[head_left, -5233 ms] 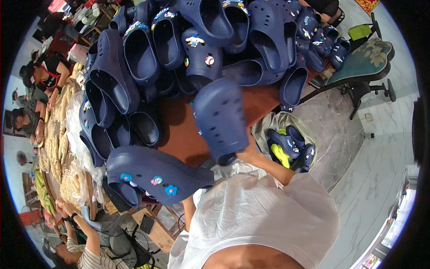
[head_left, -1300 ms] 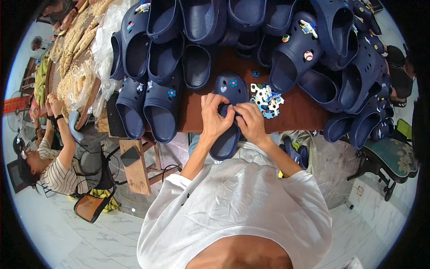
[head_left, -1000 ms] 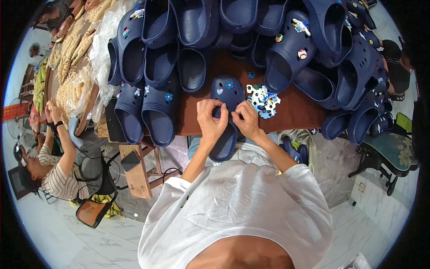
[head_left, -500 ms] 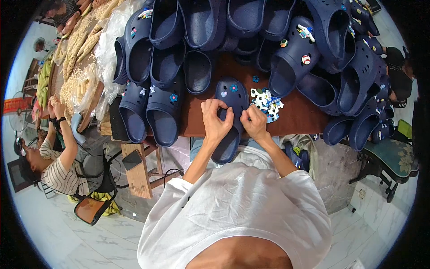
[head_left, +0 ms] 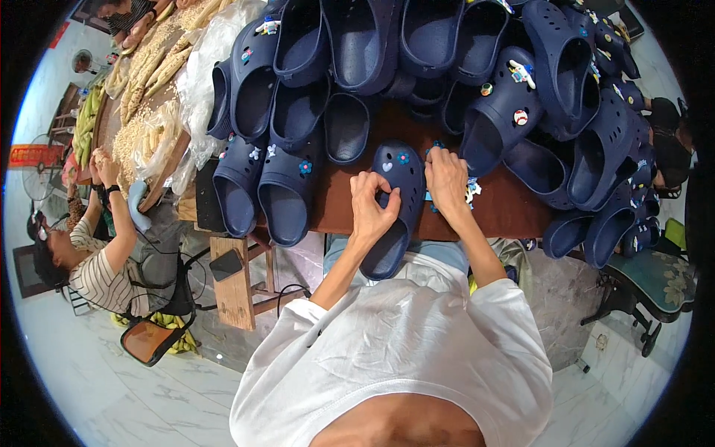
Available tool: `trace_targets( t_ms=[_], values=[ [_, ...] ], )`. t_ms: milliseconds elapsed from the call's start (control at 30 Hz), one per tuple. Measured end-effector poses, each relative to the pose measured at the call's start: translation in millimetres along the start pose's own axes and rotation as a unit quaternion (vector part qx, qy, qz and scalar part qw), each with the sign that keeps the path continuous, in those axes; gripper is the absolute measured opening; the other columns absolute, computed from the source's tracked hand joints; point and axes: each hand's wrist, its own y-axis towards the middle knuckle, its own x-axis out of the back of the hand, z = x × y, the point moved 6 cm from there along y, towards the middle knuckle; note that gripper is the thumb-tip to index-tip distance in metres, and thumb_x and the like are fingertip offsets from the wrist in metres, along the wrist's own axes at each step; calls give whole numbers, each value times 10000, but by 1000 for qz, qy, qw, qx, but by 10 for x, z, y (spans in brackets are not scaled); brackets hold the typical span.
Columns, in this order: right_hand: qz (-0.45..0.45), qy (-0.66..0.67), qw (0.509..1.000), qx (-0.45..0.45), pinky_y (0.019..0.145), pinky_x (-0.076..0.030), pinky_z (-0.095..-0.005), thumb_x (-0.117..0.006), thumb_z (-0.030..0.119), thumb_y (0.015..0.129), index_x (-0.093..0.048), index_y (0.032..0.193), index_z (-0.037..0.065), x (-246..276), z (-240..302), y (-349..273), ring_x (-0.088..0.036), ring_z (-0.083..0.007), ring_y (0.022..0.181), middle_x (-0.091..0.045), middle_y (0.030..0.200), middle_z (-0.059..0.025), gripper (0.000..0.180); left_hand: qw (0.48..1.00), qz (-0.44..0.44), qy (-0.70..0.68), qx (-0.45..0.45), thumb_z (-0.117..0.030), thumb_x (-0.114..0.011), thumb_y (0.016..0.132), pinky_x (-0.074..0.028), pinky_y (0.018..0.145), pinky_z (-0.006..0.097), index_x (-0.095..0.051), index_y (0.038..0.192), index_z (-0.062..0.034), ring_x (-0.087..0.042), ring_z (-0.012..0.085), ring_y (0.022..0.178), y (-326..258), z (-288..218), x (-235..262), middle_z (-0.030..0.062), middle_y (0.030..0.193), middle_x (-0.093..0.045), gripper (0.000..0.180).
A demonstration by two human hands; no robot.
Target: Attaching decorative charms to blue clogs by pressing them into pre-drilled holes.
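Note:
A navy blue clog (head_left: 396, 223) lies in front of me, toe away, with a pink-centred blue flower charm and a white heart charm on its toe. My left hand (head_left: 372, 208) is closed on its left side, thumb and fingertips pinching near the opening. My right hand (head_left: 447, 182) reaches beyond a small pile of charms (head_left: 472, 192), largely covering them. Its fingers are bent together at a loose blue flower charm (head_left: 436, 145) on the brown tabletop (head_left: 499, 212), pinching it as far as I can see.
Many navy clogs (head_left: 354, 45) are stacked at the back and right, several with charms. Two decorated clogs (head_left: 285, 197) stand to the left. Further left, a person in a striped shirt (head_left: 112, 272) sits by a table of pale kernels (head_left: 141, 141). A phone (head_left: 226, 264) rests on a wooden stool.
My right hand has left the clog's right side and moved right and away, over the charms to the loose flower charm. My left hand stays on the clog. The view has shifted slightly.

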Motion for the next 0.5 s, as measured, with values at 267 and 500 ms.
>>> trace_targets(
  t_ms=[267, 500],
  values=[
    [-57, 168, 983, 50, 879, -460, -460, -656, 87, 884, -628, 1125, 33, 124, 45, 183, -603, -330, 982, -624, 1041, -143, 249, 999, 7, -15, 28, -20, -730, 736, -410, 792, 407, -546, 767, -57, -489, 307, 861, -18, 19, 7, 96, 822, -522, 190],
    [-27, 128, 976, 173, 896, -476, -447, -686, 102, 878, -622, 1154, 14, -83, 387, 164, -580, -325, 1077, -616, 1139, -125, 297, 997, -45, -65, 26, 58, -665, 751, -464, 707, 358, -567, 828, -25, -519, 264, 842, -49, 39, 20, 109, 879, -540, 150]
  ],
)
